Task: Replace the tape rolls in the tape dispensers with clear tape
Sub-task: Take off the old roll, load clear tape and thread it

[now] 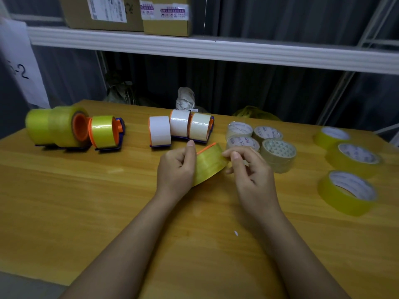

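My left hand (176,169) grips a yellowish clear tape roll with an orange rim (208,166) above the middle of the wooden table (86,201). My right hand (248,169) pinches the roll's right edge with thumb and fingertips. Behind them stand three dispensers with white tape (180,129). At the left stand dispensers with yellowish clear tape (103,131), orange cores and purple bases. Several small clear rolls (259,139) lie flat right of my hands.
Three wide yellowish rolls (347,192) lie flat near the table's right edge. A white shelf (216,49) with cardboard boxes (129,14) hangs above the table's far side. Crumpled bags (185,98) sit behind the table.
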`<state>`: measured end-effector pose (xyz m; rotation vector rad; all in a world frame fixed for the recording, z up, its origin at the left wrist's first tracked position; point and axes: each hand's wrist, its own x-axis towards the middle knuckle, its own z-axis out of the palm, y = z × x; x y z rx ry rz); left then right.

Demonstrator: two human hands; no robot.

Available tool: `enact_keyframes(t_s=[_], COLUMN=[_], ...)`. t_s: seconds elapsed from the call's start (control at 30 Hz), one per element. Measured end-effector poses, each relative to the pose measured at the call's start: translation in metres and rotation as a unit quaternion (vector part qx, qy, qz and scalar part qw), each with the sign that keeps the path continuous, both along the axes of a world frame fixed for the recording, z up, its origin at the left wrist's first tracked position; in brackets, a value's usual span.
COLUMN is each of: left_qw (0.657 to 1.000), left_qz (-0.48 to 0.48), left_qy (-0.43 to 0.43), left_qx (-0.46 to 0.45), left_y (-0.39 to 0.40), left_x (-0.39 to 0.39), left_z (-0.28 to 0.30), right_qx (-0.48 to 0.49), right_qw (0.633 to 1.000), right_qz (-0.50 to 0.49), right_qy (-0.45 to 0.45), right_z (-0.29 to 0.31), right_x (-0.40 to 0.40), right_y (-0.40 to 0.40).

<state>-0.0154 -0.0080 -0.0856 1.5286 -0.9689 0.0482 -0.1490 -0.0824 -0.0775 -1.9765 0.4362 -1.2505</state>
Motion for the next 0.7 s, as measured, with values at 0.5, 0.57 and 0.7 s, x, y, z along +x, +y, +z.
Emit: enact_keyframes(t_s=[0.5, 0.57, 0.7], left_qw=[0.992, 0.983, 0.961], left_qz=[-0.115, -0.173, -0.258], left_qy=[0.031, 0.048, 0.070], left_qx=[0.041, 0.044, 0.075], left_y=[0.004, 0.006, 0.011], left_x=[-0.006, -0.005, 0.002], left_z=[0.008, 0.010, 0.012], right_qx=[-0.131, -0.153, -0.160], right_qw=[0.987, 0.980, 0.976], right_qz=[-0.095, -0.124, -0.148], right_qy=[0.008, 0.017, 0.023], right_z=[-0.006, -0.005, -0.004], right_x=[0.001, 0.000, 0.000], right_y=[-0.001, 0.000, -0.001])
